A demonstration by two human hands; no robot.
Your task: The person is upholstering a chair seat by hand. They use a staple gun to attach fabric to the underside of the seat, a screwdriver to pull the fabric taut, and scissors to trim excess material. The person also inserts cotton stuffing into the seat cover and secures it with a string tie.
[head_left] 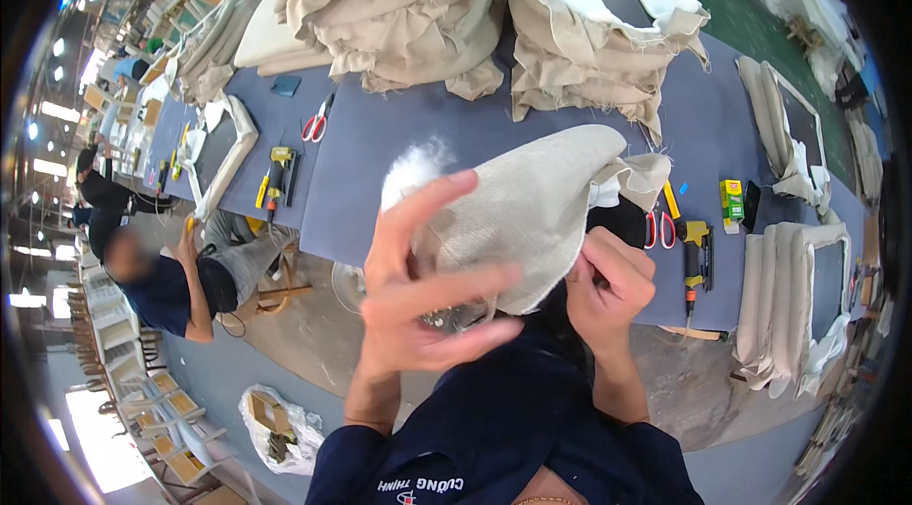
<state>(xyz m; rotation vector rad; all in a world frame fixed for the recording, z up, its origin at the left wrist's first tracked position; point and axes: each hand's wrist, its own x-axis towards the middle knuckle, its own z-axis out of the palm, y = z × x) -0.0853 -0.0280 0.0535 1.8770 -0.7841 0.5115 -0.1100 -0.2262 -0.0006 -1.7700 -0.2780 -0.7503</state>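
Note:
A beige woven fabric cover (532,206) lies on the front edge of the blue-grey worktable (399,139). White fibre stuffing (413,168) sticks out of its left end. My left hand (423,286) is spread against the cover's open end, fingers apart and pressing on the fabric and stuffing. My right hand (608,282) is closed on the cover's lower right edge, pinching the fabric. Whatever lies inside the cover is hidden.
Folded beige covers (389,6) are heaped at the table's back. Red-handled scissors (315,125), another pair (660,228), a yellow staple gun (275,172) and a second one (698,253) lie on the table. A seated person (180,282) works at the left. A plastic bag (280,429) sits on the floor.

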